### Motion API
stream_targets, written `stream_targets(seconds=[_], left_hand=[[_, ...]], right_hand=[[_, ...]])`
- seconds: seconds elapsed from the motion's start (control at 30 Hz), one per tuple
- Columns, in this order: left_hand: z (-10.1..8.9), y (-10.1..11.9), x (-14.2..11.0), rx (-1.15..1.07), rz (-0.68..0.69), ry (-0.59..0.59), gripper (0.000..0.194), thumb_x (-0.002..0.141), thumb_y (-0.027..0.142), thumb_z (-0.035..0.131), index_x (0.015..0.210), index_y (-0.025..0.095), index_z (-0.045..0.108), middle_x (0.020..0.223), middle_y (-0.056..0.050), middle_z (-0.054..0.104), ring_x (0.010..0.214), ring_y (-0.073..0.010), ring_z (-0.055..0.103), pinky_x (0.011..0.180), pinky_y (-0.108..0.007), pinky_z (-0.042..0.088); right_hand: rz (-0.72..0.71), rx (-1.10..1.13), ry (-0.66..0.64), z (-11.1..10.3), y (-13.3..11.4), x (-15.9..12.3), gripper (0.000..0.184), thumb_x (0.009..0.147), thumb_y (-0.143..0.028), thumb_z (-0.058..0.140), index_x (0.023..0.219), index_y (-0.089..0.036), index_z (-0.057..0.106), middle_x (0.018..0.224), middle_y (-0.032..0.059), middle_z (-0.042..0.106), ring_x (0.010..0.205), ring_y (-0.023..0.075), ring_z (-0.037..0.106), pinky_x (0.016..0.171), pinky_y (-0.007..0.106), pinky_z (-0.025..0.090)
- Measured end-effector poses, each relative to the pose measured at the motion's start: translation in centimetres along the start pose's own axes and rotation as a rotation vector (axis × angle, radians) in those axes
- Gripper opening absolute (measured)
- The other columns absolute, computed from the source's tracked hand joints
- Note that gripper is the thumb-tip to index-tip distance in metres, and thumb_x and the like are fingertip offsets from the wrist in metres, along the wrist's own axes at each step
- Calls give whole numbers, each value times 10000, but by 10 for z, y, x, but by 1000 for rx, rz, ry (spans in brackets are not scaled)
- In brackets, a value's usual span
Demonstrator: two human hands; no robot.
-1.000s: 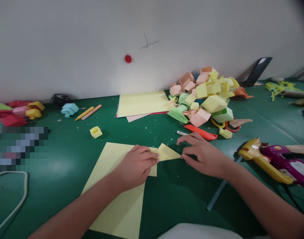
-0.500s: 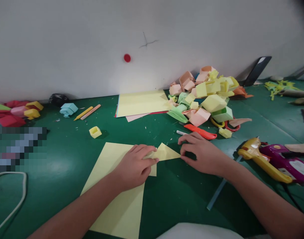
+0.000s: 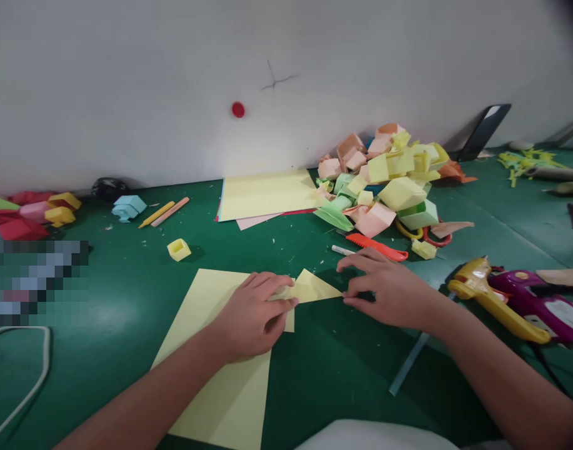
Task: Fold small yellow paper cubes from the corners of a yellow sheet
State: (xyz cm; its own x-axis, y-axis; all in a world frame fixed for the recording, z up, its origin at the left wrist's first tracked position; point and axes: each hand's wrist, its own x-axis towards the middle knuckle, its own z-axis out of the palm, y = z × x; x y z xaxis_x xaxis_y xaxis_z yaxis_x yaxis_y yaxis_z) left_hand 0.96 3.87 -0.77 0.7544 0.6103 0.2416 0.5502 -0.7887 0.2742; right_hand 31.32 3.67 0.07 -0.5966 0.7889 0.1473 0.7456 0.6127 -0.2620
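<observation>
A large pale yellow sheet of paper lies on the green table in front of me. My left hand rests on its far right corner, fingers curled and pinching a small folded yellow paper piece. My right hand sits just right of that piece, fingers bent, with the fingertips at its right tip.
A heap of folded paper boxes stands at the back right, with an orange comb-like tool and scissors before it. Yellow and purple glue guns lie at the right. Paper sheets, pencils, a small yellow box and folded shapes lie behind.
Almost nothing moved. My right hand shifted slightly right along the folded piece's tip; my left hand keeps pressing in place.
</observation>
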Motion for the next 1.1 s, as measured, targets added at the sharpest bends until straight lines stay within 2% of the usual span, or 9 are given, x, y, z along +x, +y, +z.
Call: stream_targets(seconds=[0.17, 0.5, 0.73, 0.8, 0.97, 1.1], left_hand=[[-3, -2, -4, -5, 12, 34, 267, 906, 175, 529, 1025, 219, 764, 1367, -63, 607, 1187, -273, 533, 974, -456, 472], [-6, -3, -6, -45, 20, 78, 163, 829, 152, 559, 803, 195, 714, 1264, -72, 652, 1129, -266, 555, 935, -440, 475], [-3, -4, -6, -53, 18, 101, 137, 840, 153, 549, 803, 183, 678, 1193, -78, 673, 1102, -255, 568, 934, -422, 472], [-2, -4, -5, -29, 4, 107, 150, 867, 162, 530, 863, 179, 679, 1159, -79, 682, 1075, -244, 581, 927, -412, 474], [2, -7, 0, 64, -139, 73, 351, 955, 321, 521, 1269, 184, 600, 1236, -96, 646, 1115, -262, 583, 920, -429, 487], [5, -9, 1, 93, -148, 16, 337, 963, 346, 534, 1263, 219, 619, 1291, -81, 616, 1159, -275, 566, 943, -457, 476]], right_hand=[[17, 9, -27, -1, 1, 0, 171, 893, -330, 649, 772, -260, 746, 1230, 52, 631, 1143, 307, 544, 913, 500, 498], [22, 54, -22, 1, 1, 1, 190, 908, -318, 626, 762, -248, 727, 1195, 62, 634, 1120, 294, 558, 911, 485, 488], [8, 94, -45, -1, -1, 3, 159, 922, -293, 596, 809, -233, 690, 1192, 73, 635, 1112, 275, 565, 929, 465, 483], [12, 113, -46, 0, -1, 4, 111, 904, -281, 614, 824, -233, 674, 1178, 71, 638, 1108, 270, 569, 935, 462, 483], [25, 111, -57, 3, -1, 6, 52, 897, -271, 620, 873, -236, 649, 1164, 73, 639, 1120, 276, 569, 947, 472, 479], [43, 102, -37, 6, -1, 6, 101, 912, -290, 609, 992, -232, 629, 1175, 80, 646, 1152, 281, 567, 987, 485, 459]])
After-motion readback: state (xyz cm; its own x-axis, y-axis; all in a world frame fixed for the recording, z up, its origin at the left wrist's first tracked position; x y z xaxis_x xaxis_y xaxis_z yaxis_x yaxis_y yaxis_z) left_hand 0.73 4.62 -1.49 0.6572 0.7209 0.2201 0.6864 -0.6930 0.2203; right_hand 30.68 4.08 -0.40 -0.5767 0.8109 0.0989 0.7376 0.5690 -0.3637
